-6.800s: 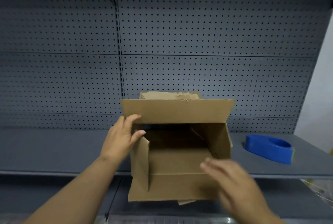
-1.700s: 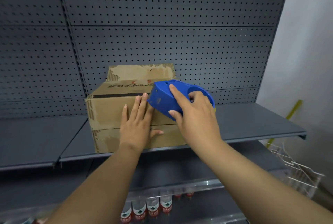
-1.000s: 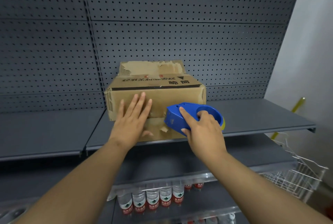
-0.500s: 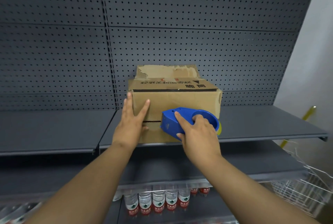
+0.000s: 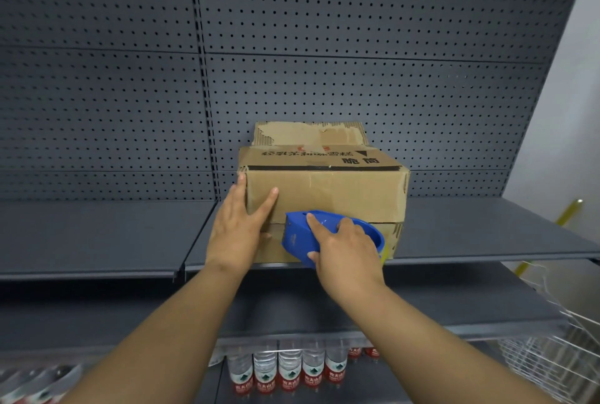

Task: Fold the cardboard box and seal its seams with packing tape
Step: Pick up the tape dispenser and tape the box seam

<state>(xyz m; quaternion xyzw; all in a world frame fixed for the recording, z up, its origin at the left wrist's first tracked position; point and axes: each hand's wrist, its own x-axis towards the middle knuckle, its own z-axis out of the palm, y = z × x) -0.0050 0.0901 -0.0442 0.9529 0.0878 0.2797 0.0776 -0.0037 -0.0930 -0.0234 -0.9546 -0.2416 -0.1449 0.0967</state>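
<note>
1. The cardboard box (image 5: 324,196) sat on the grey shelf (image 5: 487,234), close to its front edge and in front of the perforated back panel (image 5: 357,46). Its long axis ran left to right, parallel to the shelf edge, and its broad front face was turned toward the camera.
2. Two flaps met on that front face along a horizontal seam (image 5: 394,221), which ran the same way as the long axis. A torn flap (image 5: 308,134) stood upright behind the top of the box.
3. The left hand (image 5: 240,228) lay open and flat against the box's left front corner; its fingers were spread, with the thumb on the front face and the other fingers wrapped around the left side. It gripped nothing.
4. The right hand (image 5: 341,247) was closed around the blue tape dispenser (image 5: 305,234), with the index finger laid along its top.
5. The dispenser was pressed to the front face at seam height, left of centre. Its long axis lay horizontal, along the seam, and its blunt nose pointed left toward the left hand. A sliver of yellow (image 5: 384,252) showed at its rear end.
6. Bottled water (image 5: 285,371) stood in a row on a lower shelf, and a white wire basket (image 5: 552,355) was visible at the lower right.
</note>
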